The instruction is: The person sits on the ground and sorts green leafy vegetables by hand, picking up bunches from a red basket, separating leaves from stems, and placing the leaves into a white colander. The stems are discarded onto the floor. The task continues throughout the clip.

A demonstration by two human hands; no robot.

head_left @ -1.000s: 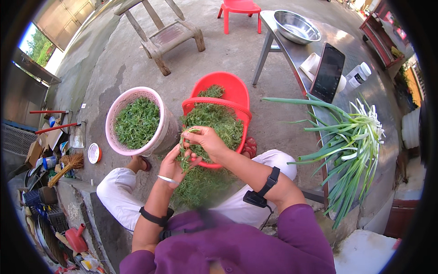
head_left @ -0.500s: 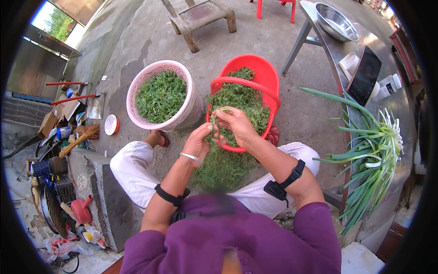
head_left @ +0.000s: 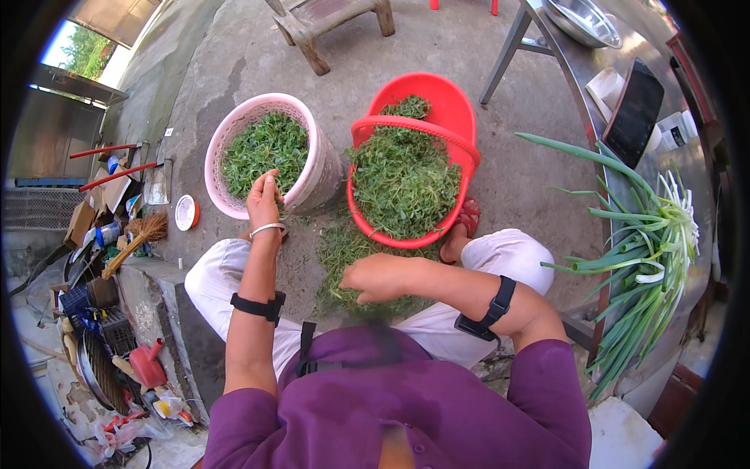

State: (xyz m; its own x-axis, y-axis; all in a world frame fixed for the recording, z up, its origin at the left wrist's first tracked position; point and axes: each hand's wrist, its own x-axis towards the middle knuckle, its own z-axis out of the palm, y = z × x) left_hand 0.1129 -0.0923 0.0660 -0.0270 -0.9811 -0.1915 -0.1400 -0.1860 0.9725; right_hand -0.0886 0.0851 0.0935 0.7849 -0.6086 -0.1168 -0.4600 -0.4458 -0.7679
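My left hand (head_left: 264, 198) reaches over the near rim of a pink basket (head_left: 222, 141) full of green leaves (head_left: 266, 150), fingers together at the leaves; whether it holds any I cannot tell. My right hand (head_left: 376, 277) hangs loosely curled above a heap of green stems (head_left: 344, 250) on the concrete between my knees. A red basket (head_left: 437, 102) piled with leafy greens (head_left: 406, 180) leans just beyond that heap.
A metal table (head_left: 687, 156) on the right carries long green onions (head_left: 648, 242), a dark tablet (head_left: 634, 113) and a steel bowl (head_left: 586, 19). A wooden stool (head_left: 328, 23) stands at the back. Tools, a small broom (head_left: 133, 238) and clutter line the left.
Both hands left the red basket. The left one moved left to the pink basket; the right one dropped toward the heap on the ground.
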